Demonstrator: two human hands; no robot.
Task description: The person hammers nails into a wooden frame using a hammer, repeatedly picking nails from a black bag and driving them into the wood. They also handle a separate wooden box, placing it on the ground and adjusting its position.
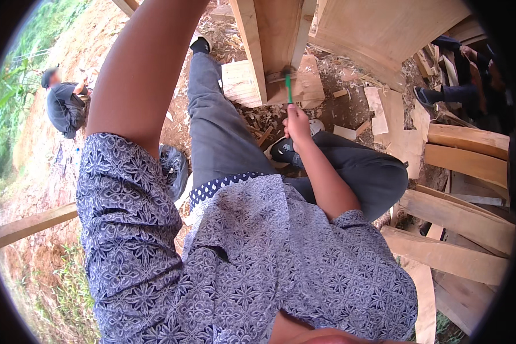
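Observation:
My right hand (296,123) is closed around a thin tool with a green shaft (289,89). The tool's dark head is blurred, so I cannot tell its kind. That head is at the lower end of a wooden piece (251,43) with raised side boards, beside a short dark strip (276,76) that I cannot make out. Under this end lies a pale wood block (239,83). My left arm (135,74) reaches up past the top edge, which leaves its hand out of sight.
Wood shavings (226,37) litter the earth around my feet. A broad wooden panel (378,34) leans at the upper right. Curved planks (447,252) are stacked at right, near another person's leg (458,94). A person (66,103) squats on the slope at left, beyond a rail (34,226).

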